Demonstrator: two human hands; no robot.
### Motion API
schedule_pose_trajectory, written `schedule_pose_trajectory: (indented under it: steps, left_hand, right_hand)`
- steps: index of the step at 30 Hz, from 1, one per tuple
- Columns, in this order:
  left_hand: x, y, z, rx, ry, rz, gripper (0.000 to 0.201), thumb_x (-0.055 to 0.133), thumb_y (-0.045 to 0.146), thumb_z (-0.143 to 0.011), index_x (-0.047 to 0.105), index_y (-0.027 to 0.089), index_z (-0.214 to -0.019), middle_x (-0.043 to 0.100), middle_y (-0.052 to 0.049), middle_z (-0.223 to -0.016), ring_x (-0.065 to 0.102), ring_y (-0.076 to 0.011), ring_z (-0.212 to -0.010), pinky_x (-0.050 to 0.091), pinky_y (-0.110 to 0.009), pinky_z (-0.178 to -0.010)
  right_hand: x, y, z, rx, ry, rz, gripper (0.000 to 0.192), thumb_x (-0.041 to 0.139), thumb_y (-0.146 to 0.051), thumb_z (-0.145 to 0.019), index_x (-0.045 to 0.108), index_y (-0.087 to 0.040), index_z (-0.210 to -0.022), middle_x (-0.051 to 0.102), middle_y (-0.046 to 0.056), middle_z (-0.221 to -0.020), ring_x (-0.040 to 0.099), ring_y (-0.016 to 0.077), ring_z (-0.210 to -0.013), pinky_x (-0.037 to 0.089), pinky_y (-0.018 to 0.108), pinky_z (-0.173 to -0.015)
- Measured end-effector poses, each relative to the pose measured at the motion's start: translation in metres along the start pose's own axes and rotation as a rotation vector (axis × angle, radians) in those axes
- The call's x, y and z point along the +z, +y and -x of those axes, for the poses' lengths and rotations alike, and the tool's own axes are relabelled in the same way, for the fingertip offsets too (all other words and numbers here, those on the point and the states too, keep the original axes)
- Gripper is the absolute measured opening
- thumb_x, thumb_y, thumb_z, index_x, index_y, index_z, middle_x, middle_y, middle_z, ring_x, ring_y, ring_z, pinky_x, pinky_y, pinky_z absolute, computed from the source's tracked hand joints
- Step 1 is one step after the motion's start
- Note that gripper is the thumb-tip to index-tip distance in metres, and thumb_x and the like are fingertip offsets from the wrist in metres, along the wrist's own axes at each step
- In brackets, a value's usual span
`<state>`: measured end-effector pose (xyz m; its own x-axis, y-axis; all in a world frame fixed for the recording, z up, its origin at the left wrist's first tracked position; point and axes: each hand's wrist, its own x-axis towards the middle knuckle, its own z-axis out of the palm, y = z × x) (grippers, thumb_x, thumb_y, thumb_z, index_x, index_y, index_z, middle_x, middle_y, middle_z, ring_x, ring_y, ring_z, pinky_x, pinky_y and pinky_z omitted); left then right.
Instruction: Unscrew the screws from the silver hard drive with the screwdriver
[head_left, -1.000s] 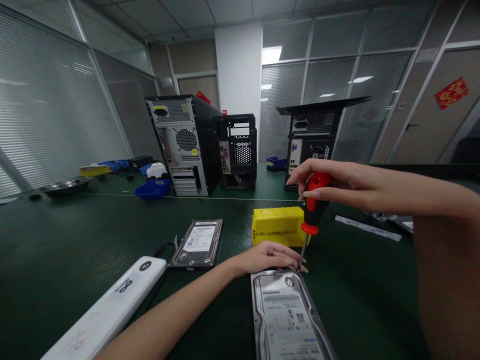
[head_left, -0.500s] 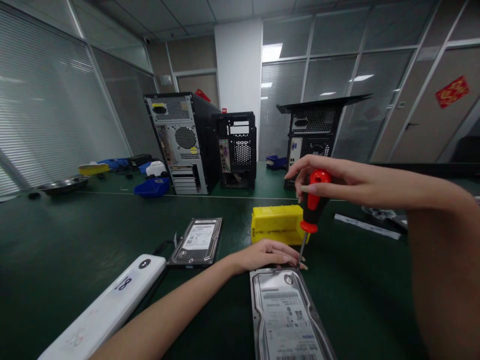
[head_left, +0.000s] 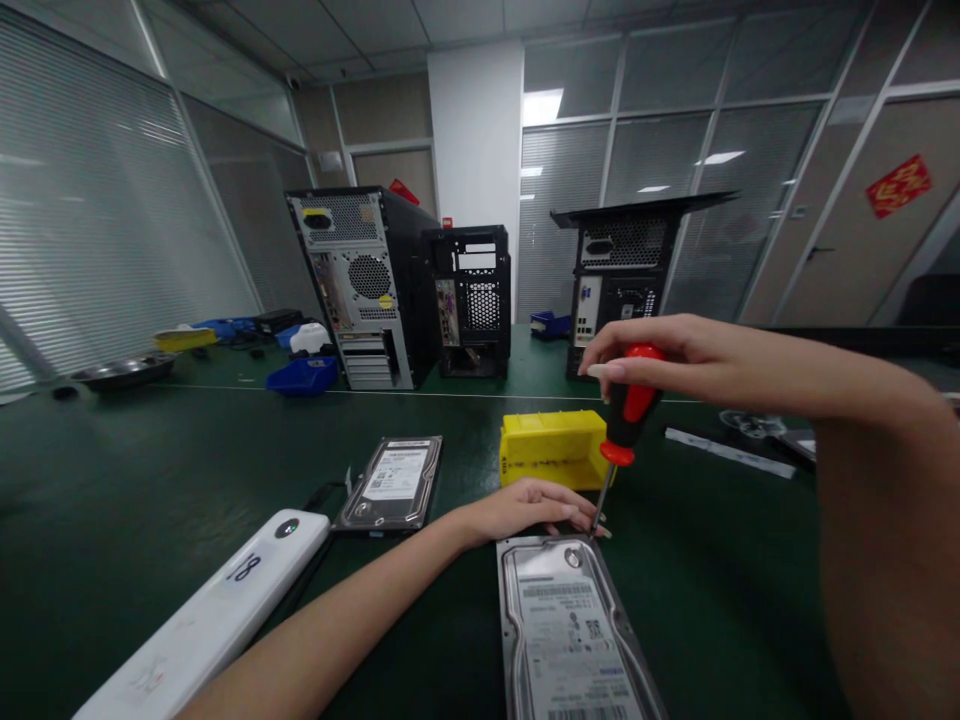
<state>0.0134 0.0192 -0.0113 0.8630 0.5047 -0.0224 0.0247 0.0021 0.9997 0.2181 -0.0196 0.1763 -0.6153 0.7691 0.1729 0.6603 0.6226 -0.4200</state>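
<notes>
My right hand [head_left: 637,355] is closed round the red and black handle of a screwdriver [head_left: 630,410], held upright with a slight tilt. Its shaft runs down to the far right corner of a silver hard drive [head_left: 570,630] with a white label. At the drive's far edge, my left hand [head_left: 532,510] grips it, fingertips close beside the screwdriver's tip. The exact contact of tip and drive is partly hidden by those fingers. Just beyond stands a yellow plastic bin [head_left: 551,440], turned on its side.
A second hard drive [head_left: 394,485] lies to the left, beside a white power-bank-like bar [head_left: 210,610] marked 18. Computer cases [head_left: 367,290] stand at the back, near a blue bin [head_left: 301,376]. A metal bowl [head_left: 124,375] is far left, a pale strip [head_left: 727,452] at right.
The screwdriver stays on the drive's corner. My right fingers have shifted slightly round the handle, with the thumb moved a little. My left hand holds its place; the view has drifted slightly.
</notes>
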Motion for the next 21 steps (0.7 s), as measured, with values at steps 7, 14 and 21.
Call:
schedule_pose_trajectory:
  steps: [7, 14, 21]
  left_hand:
    - [-0.001, -0.004, -0.001, -0.001, 0.015, 0.002, 0.034, 0.055, 0.033, -0.089, 0.062, 0.014, -0.116, 0.065, -0.012, -0.116, 0.060, -0.0205, -0.108, 0.041, -0.038, -0.094]
    - [-0.002, -0.007, -0.003, 0.018, -0.001, -0.009, 0.035, 0.052, 0.032, -0.090, 0.061, 0.013, -0.118, 0.063, -0.013, -0.121, 0.057, -0.0202, -0.112, 0.041, -0.037, -0.096]
    - [0.000, -0.001, -0.001, -0.005, -0.001, -0.069, 0.033, 0.052, 0.032, -0.091, 0.062, 0.014, -0.117, 0.064, -0.011, -0.119, 0.058, -0.0207, -0.111, 0.039, -0.038, -0.099]
  right_hand:
    - [-0.003, 0.005, 0.006, -0.011, -0.012, 0.017, 0.036, 0.053, -0.044, -0.086, 0.060, -0.029, -0.117, 0.064, 0.004, -0.117, 0.061, 0.0264, -0.102, 0.051, 0.038, -0.084]
    - [-0.004, 0.003, 0.015, -0.017, -0.066, -0.027, 0.046, 0.054, -0.046, -0.085, 0.049, -0.035, -0.129, 0.064, 0.003, -0.119, 0.061, 0.0274, -0.103, 0.054, 0.037, -0.082]
    - [-0.001, 0.001, 0.001, 0.031, -0.004, 0.052, 0.035, 0.055, -0.047, -0.084, 0.064, -0.026, -0.110, 0.068, 0.005, -0.108, 0.064, 0.0272, -0.093, 0.052, 0.038, -0.075]
